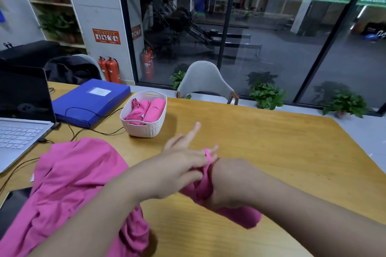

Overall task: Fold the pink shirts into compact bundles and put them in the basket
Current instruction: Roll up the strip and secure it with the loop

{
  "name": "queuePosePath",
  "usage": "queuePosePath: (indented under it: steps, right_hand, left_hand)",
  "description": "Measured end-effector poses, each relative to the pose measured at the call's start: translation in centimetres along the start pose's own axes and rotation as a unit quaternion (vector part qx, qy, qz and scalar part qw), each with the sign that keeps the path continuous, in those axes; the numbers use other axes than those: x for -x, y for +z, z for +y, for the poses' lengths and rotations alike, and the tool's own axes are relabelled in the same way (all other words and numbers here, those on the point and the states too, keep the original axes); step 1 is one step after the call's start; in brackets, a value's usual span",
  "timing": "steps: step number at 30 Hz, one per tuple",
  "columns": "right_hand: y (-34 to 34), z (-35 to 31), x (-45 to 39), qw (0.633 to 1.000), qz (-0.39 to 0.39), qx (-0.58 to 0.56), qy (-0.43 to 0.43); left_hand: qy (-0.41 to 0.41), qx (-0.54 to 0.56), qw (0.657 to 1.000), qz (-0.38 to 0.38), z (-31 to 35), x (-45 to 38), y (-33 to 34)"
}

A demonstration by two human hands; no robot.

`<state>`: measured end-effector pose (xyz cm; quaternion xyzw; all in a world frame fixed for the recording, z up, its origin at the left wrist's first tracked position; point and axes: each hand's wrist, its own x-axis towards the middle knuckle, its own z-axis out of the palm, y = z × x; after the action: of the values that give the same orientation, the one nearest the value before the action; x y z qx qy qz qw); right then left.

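Two rolled pink shirt bundles [149, 109] lie side by side in one white woven plastic basket [146, 128] on the yellow wooden worktop [261, 137], one loose crumpled pink shirt [69, 181] is spread at the near left edge, and a third pink shirt roll [229, 213] sits between the two hands at the centre, so four pink shirts in all can be counted. The right hand [227, 183] reaches in from the right with its grip closed round the upper part of that roll, wrist bent, the roll's lower end sticking out below it. The left hand [179, 171] crosses over from the left, fingers stretched forward, a thin pink fabric loop [207, 155] hooked over one finger [213, 150], while its thumb presses against the roll's fabric. Beside the basket lie one blue flat file box [92, 100] and one open silver laptop [20, 123]; one grey chair [205, 81] stands behind the worktop
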<state>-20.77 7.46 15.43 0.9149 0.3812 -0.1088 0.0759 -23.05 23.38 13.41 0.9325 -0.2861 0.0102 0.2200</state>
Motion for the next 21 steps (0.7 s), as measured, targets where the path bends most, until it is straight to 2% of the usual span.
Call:
queuePosePath:
  steps: [2, 3, 7, 8, 9, 12, 14, 16, 18, 19, 21]
  right_hand:
    - [0.3, 0.2, -0.3, 0.999, 0.026, -0.019, 0.009]
    - [0.1, 0.2, -0.4, 0.999, 0.017, -0.028, 0.005]
    - [1.3, 1.5, -1.3, 0.990, -0.130, -0.055, -0.001]
    - [1.7, 1.9, -1.4, 0.989, -0.126, -0.081, 0.003]
    - [1.9, 2.2, -1.4, 0.988, -0.095, -0.121, 0.005]
    - [2.9, 2.8, -2.0, 0.968, 0.050, -0.246, -0.008]
    - [3.5, 2.9, -2.4, 0.936, 0.068, -0.345, -0.007]
    - [3.8, 3.3, -2.6, 0.894, 0.073, -0.441, 0.015]
    - [3.7, 3.6, -2.5, 0.860, 0.062, -0.506, 0.014]
    - [3.8, 3.6, -2.5, 0.843, 0.064, -0.533, 0.012]
    - [3.5, 3.5, -2.4, 0.796, 0.097, -0.597, 0.009]
  left_hand:
    - [-0.012, 0.011, 0.999, 0.038, -0.5, -0.1, 0.6]
    - [0.007, 0.002, 0.998, 0.070, -0.5, -0.2, 0.7]
    - [0.109, -0.054, 0.982, 0.146, 0.5, -1.5, 2.4]
    - [0.116, -0.073, 0.978, 0.154, 0.4, -1.9, 2.9]
    - [0.108, -0.076, 0.979, 0.157, 0.0, -2.0, 3.4]
    - [0.033, 0.017, 0.978, 0.206, -1.7, -1.6, 4.1]
    - [-0.054, 0.051, 0.961, 0.266, -1.6, -1.5, 4.0]
    - [-0.186, 0.167, 0.922, 0.296, -1.2, -1.6, 3.7]
    - [-0.300, 0.340, 0.849, 0.270, -1.0, -1.9, 3.6]
    - [-0.321, 0.403, 0.816, 0.261, -1.4, -2.1, 3.9]
    - [-0.330, 0.477, 0.770, 0.266, -2.0, -2.1, 4.3]
